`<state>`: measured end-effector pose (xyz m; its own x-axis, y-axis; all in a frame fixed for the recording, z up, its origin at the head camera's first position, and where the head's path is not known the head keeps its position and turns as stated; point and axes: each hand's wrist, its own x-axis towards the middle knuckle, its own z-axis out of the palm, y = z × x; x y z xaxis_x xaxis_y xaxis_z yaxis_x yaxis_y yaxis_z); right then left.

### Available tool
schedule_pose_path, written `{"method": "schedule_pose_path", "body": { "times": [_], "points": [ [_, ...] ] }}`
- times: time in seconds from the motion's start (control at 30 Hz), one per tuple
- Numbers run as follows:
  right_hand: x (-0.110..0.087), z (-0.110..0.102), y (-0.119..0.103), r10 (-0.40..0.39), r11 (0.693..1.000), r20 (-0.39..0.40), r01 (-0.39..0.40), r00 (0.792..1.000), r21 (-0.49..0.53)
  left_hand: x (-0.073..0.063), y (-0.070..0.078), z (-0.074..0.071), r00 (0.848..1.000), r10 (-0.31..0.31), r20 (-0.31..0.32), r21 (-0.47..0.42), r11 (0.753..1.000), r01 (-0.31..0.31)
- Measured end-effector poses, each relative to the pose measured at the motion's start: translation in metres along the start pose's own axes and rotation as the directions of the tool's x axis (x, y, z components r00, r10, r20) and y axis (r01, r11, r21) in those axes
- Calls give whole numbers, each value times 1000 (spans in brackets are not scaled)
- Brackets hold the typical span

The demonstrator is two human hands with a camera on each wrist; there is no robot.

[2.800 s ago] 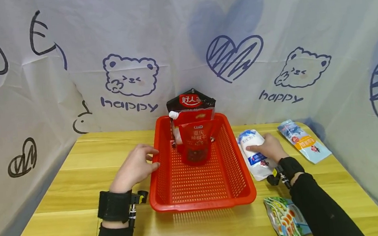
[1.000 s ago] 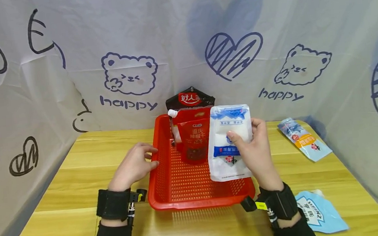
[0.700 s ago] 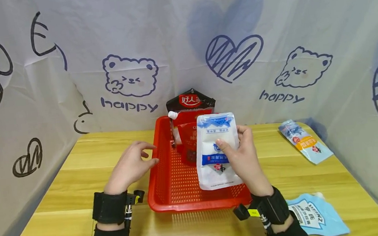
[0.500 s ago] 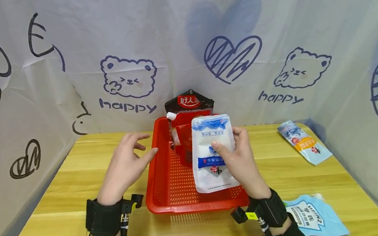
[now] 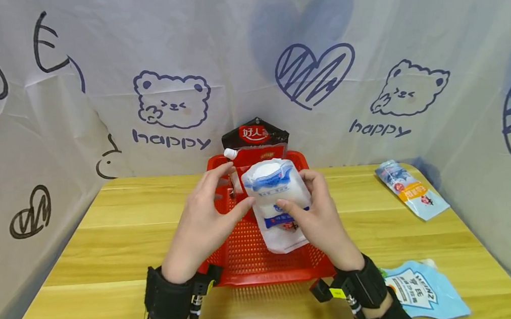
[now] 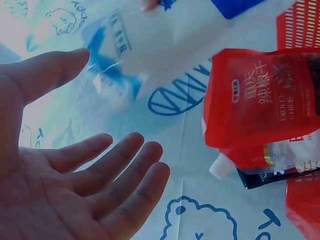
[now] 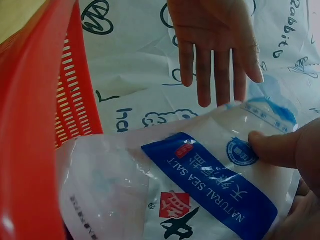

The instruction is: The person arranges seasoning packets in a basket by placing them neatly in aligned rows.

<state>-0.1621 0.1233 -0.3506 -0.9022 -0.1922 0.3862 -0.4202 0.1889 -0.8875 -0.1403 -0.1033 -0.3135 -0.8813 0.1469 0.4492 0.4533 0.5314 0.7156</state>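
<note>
Right hand (image 5: 327, 224) pinches the salt pouch (image 5: 266, 209), thumb on its front, over the red basket (image 5: 275, 278). Left hand (image 5: 202, 225) is spread beside the pouch, not gripping; contact unclear. Best bet: support the pouch's free edge with the left, square up the tilt, keep it clear of the red chili bag (image 6: 245, 110).

Soft glare whitens the table (image 5: 260, 318); wrist views (left bluish) look dimmer.
</note>
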Motion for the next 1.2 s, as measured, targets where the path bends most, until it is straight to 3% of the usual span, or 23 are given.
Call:
{"method": "schedule_pose_path", "body": {
  "times": [0.27, 0.47, 0.9, 1.2],
  "points": [
    [-3, 3, -1, -128, 986, 141, 141, 982, -89, 1, 0, 6, 996, 61, 69, 20, 998, -62],
    [-4, 7, -1, -146, 977, 194, 172, 970, -126, 1, -1, 8, 987, 117, 112, -40, 993, -114],
    [0, -1, 4, -173, 972, 146, 193, 974, -133, 0, -5, 5, 991, 125, 58, -62, 991, -121],
    [2, -18, 4, -106, 976, 99, 122, 989, -181, 1, -10, -3, 998, 43, 41, -138, 990, -37]
  ]
}}
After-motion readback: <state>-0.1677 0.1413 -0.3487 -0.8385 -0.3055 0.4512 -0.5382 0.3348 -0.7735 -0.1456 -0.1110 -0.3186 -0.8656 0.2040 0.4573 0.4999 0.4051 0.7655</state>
